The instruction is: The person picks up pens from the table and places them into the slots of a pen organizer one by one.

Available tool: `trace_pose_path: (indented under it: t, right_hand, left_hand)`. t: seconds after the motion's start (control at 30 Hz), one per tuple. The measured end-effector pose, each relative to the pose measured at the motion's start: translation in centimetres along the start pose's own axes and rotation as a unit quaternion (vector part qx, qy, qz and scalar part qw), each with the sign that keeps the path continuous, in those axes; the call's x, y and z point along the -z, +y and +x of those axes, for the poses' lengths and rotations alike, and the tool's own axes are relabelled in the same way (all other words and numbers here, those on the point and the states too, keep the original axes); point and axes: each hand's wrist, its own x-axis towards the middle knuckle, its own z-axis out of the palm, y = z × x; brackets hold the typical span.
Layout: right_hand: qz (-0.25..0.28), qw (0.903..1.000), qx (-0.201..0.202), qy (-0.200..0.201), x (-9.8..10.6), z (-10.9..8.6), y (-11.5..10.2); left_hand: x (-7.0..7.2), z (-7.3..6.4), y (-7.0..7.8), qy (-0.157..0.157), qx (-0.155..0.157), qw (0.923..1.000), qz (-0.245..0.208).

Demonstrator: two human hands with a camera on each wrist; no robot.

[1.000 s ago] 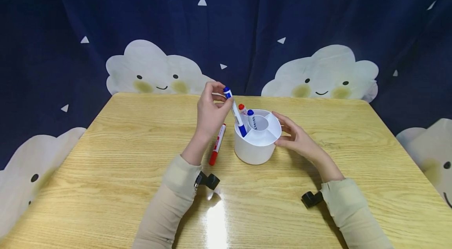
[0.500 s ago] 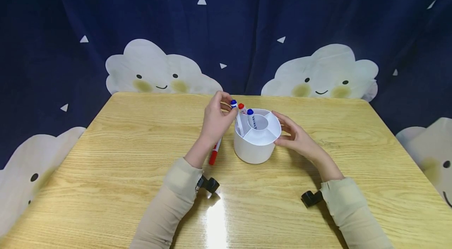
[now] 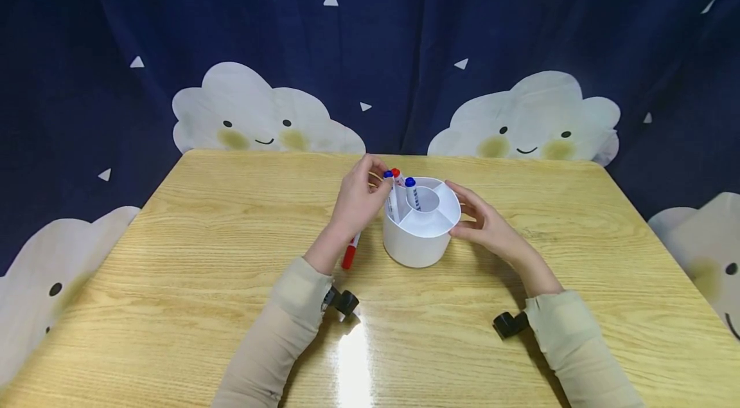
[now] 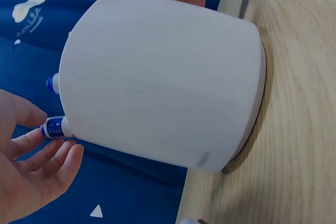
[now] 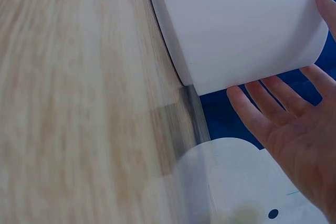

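A white round pen holder (image 3: 417,248) with divided compartments stands upright on the table. My left hand (image 3: 357,200) pinches the top of a blue-ended whiteboard marker (image 4: 54,127) between thumb and forefinger; its lower part is inside the holder's left compartment. Behind it a red-ended marker (image 3: 396,173) pokes up from the holder. Another blue-ended marker (image 3: 410,183) leans near the central ring. My right hand (image 3: 490,228) grips the holder's right side, thumb toward the front and fingers around the back. Partly hidden under my left wrist, a red marker (image 3: 349,256) lies on the table.
The wooden table (image 3: 191,266) ends at its far edge before a dark blue curtain (image 3: 393,22) printed with clouds and triangles. Black wrist cameras (image 3: 347,302) jut from both sleeves close over the tabletop.
My left hand has moved right and down, lowering the blue-ended marker into the left compartment; its lower end is now hidden inside. My right hand and the pen holder have stayed put.
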Motion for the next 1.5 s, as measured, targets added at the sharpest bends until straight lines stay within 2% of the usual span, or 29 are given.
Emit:
trace_pose_path:
  t: [0.13,0.2,0.3,0.37,0.43,0.53,0.6,0.7,0.83,0.93,1.23,1.37,1.5]
  right_hand:
    - [-0.002,1.0000,0.000,0.000,0.0,0.0,0.0]
    - [-0.002,1.0000,0.000,-0.001,0.0,0.0,0.0]
    - [-0.001,1.0000,0.002,0.000,0.0,0.0,0.0]
    - [0.001,1.0000,0.001,0.001,0.0,0.0,-0.1]
    - [0.001,1.0000,-0.001,0.001,0.0,-0.1,-0.1]
    - [0.000,1.0000,-0.003,0.002,0.0,0.0,-0.1]
    - [-0.003,1.0000,-0.004,0.003,0.0,0.0,-0.1]
    - [-0.002,1.0000,-0.003,0.003,0.0,-0.1,-0.1]
    - [-0.003,1.0000,-0.003,0.003,0.0,-0.1,-0.2]
    - [-0.004,1.0000,-0.004,0.003,0.0,-0.1,-0.1]
    - [0.001,1.0000,-0.002,0.002,0.0,-0.1,0.0]
    - [0.007,1.0000,0.001,0.000,0.0,-0.1,-0.1]
    - [0.006,1.0000,0.001,0.001,-0.1,-0.2,0.0]
  left_hand:
    - [0.3,0.3,-0.6,0.018,-0.011,0.9998,0.004]
    - [0.4,0.5,-1.2,0.025,-0.007,0.9996,0.012]
    - [0.5,0.7,-2.2,0.018,0.018,0.9989,0.039]
    - [0.5,0.7,-3.0,-0.007,0.047,0.9961,0.075]
    - [0.4,0.7,-3.6,-0.047,0.078,0.9884,0.121]
    - [0.2,0.7,-4.5,-0.112,0.118,0.9676,0.193]
    - [0.0,0.6,-4.9,-0.140,0.133,0.9546,0.227]
    - [-0.1,0.5,-5.5,-0.154,0.147,0.9437,0.253]
    - [-0.3,0.3,-6.0,-0.158,0.159,0.9385,0.263]
    - [-0.3,0.2,-6.1,-0.162,0.163,0.9368,0.264]
    - [-0.3,0.3,-6.1,-0.158,0.179,0.9408,0.241]
    - [0.0,0.6,-5.8,-0.134,0.184,0.9483,0.221]
    - [0.6,0.7,-5.1,-0.106,0.177,0.9562,0.208]
